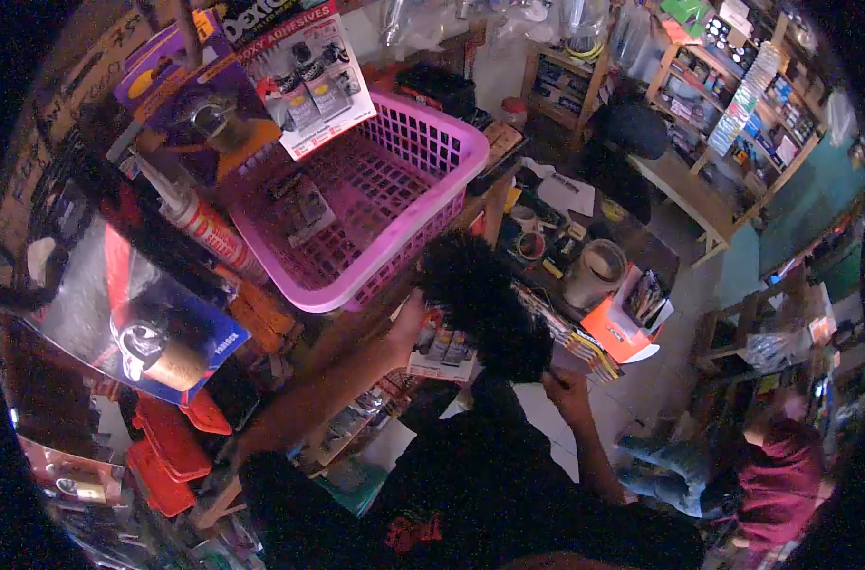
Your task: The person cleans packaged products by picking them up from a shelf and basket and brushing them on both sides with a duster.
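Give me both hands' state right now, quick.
Left hand: at the edge of a carded pack, fingers mostly hidden; whether it grips cannot be told.
Right hand: partly hidden; open, closed or holding cannot be told.

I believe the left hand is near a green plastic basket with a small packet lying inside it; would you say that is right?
Not quite: the head view shows that the plastic basket is pink, not green. The left hand is indeed near it, and a small packet lies inside.
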{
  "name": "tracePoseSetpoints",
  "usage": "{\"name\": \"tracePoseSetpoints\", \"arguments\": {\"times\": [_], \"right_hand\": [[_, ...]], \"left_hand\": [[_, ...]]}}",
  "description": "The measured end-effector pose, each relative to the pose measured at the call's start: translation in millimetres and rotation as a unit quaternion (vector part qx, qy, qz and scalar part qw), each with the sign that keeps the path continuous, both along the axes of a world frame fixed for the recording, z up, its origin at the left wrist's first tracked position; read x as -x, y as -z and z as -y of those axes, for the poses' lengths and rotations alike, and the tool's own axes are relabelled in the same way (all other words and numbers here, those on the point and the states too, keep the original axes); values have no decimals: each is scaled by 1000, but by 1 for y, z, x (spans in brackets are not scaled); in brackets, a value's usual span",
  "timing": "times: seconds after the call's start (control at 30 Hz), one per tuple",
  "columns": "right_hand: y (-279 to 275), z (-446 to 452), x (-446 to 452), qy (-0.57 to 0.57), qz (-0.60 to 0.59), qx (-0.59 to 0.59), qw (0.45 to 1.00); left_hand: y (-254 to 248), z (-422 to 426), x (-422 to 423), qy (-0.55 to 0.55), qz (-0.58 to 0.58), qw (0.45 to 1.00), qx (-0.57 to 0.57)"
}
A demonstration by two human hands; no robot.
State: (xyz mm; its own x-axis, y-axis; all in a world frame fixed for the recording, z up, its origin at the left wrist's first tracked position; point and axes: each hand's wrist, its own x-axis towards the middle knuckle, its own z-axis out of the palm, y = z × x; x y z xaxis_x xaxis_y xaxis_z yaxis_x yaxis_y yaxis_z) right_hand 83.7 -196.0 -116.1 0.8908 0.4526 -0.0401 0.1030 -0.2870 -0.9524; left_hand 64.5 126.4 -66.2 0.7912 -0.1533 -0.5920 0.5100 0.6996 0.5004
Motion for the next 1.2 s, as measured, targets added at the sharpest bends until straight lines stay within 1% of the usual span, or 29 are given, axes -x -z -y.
{"name": "tracePoseSetpoints", "arguments": {"times": [0.1,0.2,0.3,0.4,0.5,0.6,0.7,0.8,0.9,1.0,1.1,1.13,1.2], "right_hand": [[0,-1,-3,47,-55,-9,997],[-10,0,-9,-53,34,13,998],[-10,-6,-9,66,-26,0,997],[-16,-8,-7,43,-86,2,995],[-12,-8,-5,-30,-31,6,999],[3,-11,-2,69,-130,-42,988],[-3,1,-5,-45,-55,-16,997],[-12,2,-5,-2,-32,1,999],[-16,4,-11,23,-101,-20,994],[-27,8,-14,-29,-28,43,998],[-7,11,-20,21,-14,21,999],[2,16,-22,-7,-33,26,999],[4,21,-22,-60,-71,35,995]], "left_hand": [[-71,25,3,-58,-44,993,-91],[-63,24,3,-57,-27,996,-69],[-50,24,3,-50,-9,998,-48],[-45,22,2,-51,-3,998,-37],[-43,18,5,-52,1,998,-40],[-44,17,8,-50,1,998,-43],[-46,20,9,-50,1,998,-43],[-48,24,10,-50,-1,998,-43],[-47,25,8,-51,-3,998,-41],[-43,22,8,-51,4,998,-37],[-44,24,9,-51,3,998,-41],[-40,26,8,-54,5,998,-42],[-45,30,9,-58,11,997,-44]]}}
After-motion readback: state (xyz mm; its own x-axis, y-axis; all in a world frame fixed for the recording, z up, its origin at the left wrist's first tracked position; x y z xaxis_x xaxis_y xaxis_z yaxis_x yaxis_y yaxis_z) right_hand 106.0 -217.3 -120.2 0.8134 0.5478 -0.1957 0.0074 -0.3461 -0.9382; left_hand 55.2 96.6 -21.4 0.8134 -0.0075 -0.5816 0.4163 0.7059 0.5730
